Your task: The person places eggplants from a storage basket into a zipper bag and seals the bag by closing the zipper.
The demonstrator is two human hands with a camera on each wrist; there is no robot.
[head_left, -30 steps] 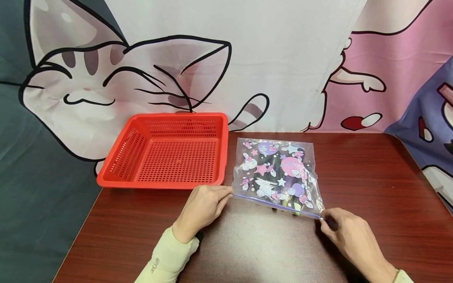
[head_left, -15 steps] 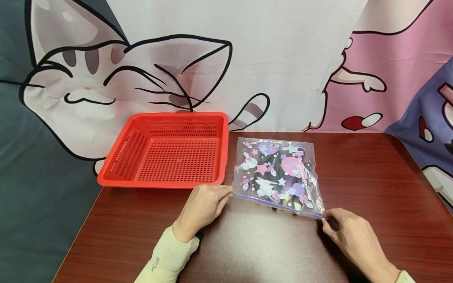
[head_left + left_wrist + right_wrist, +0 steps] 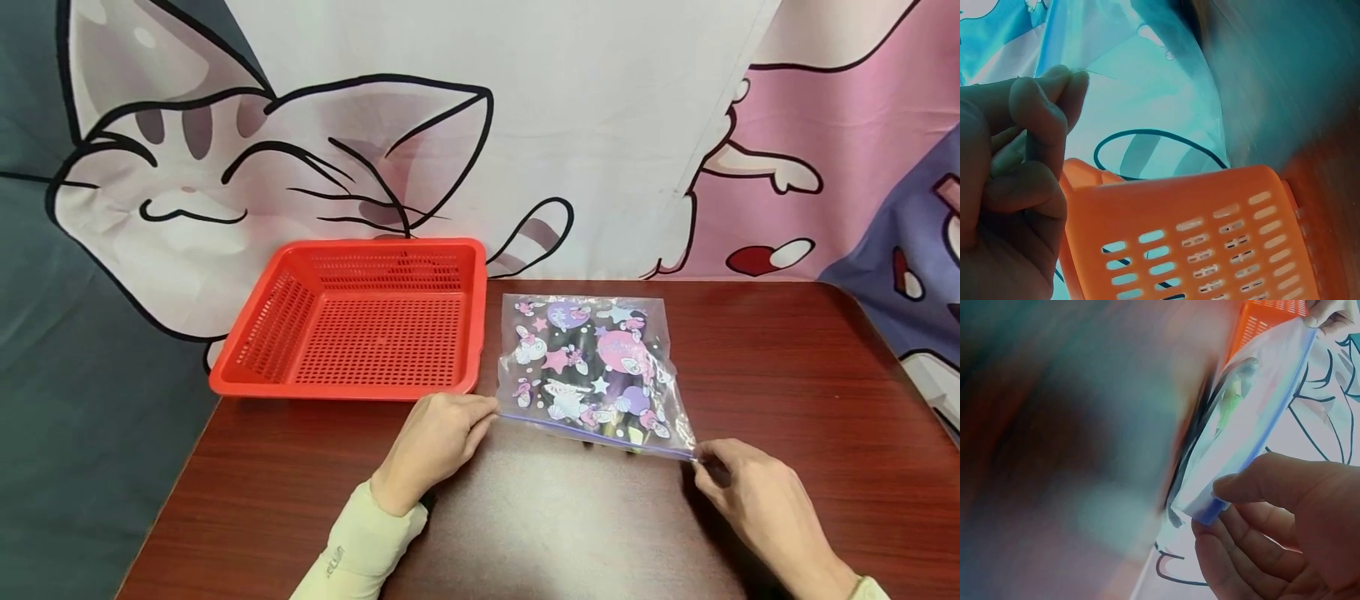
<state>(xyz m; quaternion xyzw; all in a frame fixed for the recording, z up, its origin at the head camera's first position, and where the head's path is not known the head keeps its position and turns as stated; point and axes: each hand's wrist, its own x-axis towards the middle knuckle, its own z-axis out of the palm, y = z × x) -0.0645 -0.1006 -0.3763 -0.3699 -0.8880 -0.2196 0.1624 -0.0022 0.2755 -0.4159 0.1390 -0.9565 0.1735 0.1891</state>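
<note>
A clear zip bag (image 3: 585, 367) printed with pink and purple stars and characters lies on the table, its purple zip edge (image 3: 600, 437) toward me. My left hand (image 3: 435, 446) pinches the left corner between thumb and fingers. At the zip's right end my right hand (image 3: 757, 500) pinches the other corner; in the right wrist view its thumb (image 3: 1241, 484) presses on the purple strip. Something dark with a green part (image 3: 1230, 407) shows inside the bag, its kind unclear. In the left wrist view the left fingertips (image 3: 1075, 87) meet on the film.
A red perforated plastic basket (image 3: 375, 342) stands left of the bag, close beyond my left hand, with nothing seen in it. The brown wooden table (image 3: 787, 358) extends to the right. A cartoon-printed cloth (image 3: 600, 125) hangs along the back edge.
My right hand has shifted slightly to the right at the end of the zip edge. The left hand holds its corner, nearly still. The bag's near edge has moved very little.
</note>
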